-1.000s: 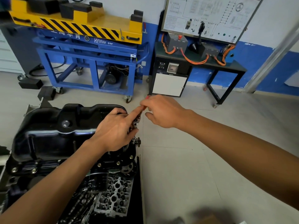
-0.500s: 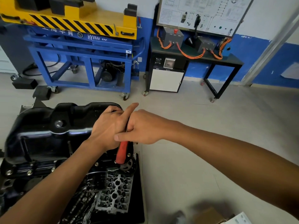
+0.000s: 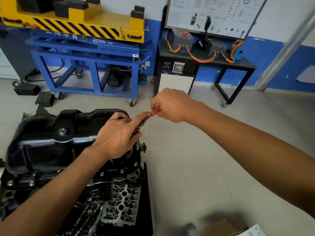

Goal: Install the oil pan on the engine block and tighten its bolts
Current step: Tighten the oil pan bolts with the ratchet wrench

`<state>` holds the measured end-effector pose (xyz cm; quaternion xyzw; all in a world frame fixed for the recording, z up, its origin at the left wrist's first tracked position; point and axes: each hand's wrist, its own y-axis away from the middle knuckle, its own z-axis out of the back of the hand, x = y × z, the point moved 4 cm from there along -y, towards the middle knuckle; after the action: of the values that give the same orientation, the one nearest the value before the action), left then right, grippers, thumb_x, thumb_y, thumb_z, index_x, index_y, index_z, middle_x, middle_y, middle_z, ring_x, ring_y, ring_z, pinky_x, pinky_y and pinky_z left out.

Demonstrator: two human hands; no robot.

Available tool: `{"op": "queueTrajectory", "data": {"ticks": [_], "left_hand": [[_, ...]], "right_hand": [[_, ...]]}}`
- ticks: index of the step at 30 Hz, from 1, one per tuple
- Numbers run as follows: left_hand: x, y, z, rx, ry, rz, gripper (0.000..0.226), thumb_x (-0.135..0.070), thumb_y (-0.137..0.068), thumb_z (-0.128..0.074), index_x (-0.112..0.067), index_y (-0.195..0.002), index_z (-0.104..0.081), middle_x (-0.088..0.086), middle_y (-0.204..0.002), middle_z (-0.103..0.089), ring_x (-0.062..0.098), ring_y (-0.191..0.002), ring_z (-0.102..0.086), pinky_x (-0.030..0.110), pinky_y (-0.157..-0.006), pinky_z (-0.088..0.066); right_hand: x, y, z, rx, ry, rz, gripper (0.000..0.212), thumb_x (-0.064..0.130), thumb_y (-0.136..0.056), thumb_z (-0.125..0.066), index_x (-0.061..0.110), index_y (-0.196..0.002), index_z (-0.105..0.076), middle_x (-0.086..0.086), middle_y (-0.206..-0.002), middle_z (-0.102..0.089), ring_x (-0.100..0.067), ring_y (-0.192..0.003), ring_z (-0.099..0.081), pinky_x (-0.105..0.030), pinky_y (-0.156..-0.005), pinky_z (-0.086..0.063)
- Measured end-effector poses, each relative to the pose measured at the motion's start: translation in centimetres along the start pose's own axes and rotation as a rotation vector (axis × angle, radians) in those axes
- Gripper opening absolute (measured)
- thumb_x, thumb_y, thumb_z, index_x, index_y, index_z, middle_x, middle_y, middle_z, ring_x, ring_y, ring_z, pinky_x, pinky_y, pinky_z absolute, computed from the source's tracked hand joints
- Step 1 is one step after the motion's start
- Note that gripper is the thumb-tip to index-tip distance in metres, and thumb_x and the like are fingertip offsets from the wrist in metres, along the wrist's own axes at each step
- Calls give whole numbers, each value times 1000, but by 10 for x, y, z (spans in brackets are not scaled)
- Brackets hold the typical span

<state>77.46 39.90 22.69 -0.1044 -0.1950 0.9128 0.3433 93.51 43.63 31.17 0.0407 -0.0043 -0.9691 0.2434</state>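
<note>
Wrench point(image 3: 155, 111) in right hand point(image 3: 172, 104), head in left hand point(image 3: 117, 135).

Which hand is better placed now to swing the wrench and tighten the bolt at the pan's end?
Probably the right hand: it grips the red-handled wrench by its handle, so it can swing it. The left hand rests at the oil pan edge, its index finger on the wrench head.

Pale tiled floor point(image 3: 196, 167), blue-and-white wall point(image 3: 272, 48), blue wheeled stand point(image 3: 88, 65) beside a black bench point(image 3: 238, 64).
</note>
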Motion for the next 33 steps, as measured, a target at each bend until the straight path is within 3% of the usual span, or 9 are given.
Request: {"op": "queueTrajectory", "data": {"ticks": [3,7,11,16,22,24,26,29,33], "left_hand": [[0,1,1,-11,5,-12,72,-32,-90,-68,-21,-151,-31,-8,-78,-71,20,-78,-67,28,-98,-30],[0,1,-2,-51,-9,8,69,-32,-90,-68,-18,-149,-35,-6,-78,-72,22,-80,-68,29,-99,-30],[-1,-1,-4,-69,-47,39,62,-35,-91,-61,-18,-146,-37,-6,-77,-71,21,-81,-69,30,-98,-31],[-3,-2,-1,-93,-37,48,48,-33,-91,-57,-21,-135,-45,-4,-77,-73,22,-82,-71,32,-94,-34],[-8,-2,7,-71,21,-37,62,-1,-54,-79,-17,-103,-43,5,-58,-63,29,-57,-65,41,-84,-48],[-8,-2,8,-81,14,-32,49,-12,-66,-70,-16,-110,-47,4,-60,-64,29,-59,-66,41,-86,-49],[-7,-2,7,-107,8,-9,42,-23,-80,-58,-14,-120,-52,1,-65,-68,27,-65,-68,36,-90,-39],[-4,-2,3,-111,28,7,41,-24,-87,-71,-19,-124,-53,-6,-73,-72,22,-74,-70,30,-93,-31],[0,-1,-2,-44,28,9,47,-33,-89,-68,-24,-131,-49,-8,-77,-73,20,-83,-69,29,-97,-30]], "right_hand": [[8,-5,-5,-49,36,20,13,15,-91,-59,21,-97,-69,-2,-87,-65,-24,-81,-60,-41,-69,-55],[8,2,-11,-37,18,16,19,32,-91,-60,14,-87,-65,-4,-80,-62,-26,-74,-60,-38,-62,-52],[7,21,-8,5,19,-5,36,41,-89,-64,15,-65,-54,0,-61,-51,-22,-58,-54,-30,-48,-38],[41,39,-13,265,-197,82,54,51,-90,-60,17,-48,-55,18,-36,-49,0,-41,-49,-15,-41,-37],[78,32,-17,168,-485,76,59,47,-90,-67,23,-39,-51,23,-34,-43,10,-44,-47,-17,-43,-32],[73,33,-16,224,-523,92,52,44,-90,-69,37,-39,-59,23,-35,-44,9,-43,-48,-13,-42,-35],[61,32,-19,280,-502,73,54,49,-85,-73,22,-40,-57,15,-34,-42,-1,-40,-47,-15,-41,-31],[35,30,-23,392,-384,48,51,54,-79,-76,11,-55,-63,12,-38,-40,-7,-40,-39,-16,-42,-31],[-7,11,-13,305,-134,-26,24,45,-81,-78,21,-82,-78,7,-67,-67,-13,-68,-62,-28,-62,-46]]}}
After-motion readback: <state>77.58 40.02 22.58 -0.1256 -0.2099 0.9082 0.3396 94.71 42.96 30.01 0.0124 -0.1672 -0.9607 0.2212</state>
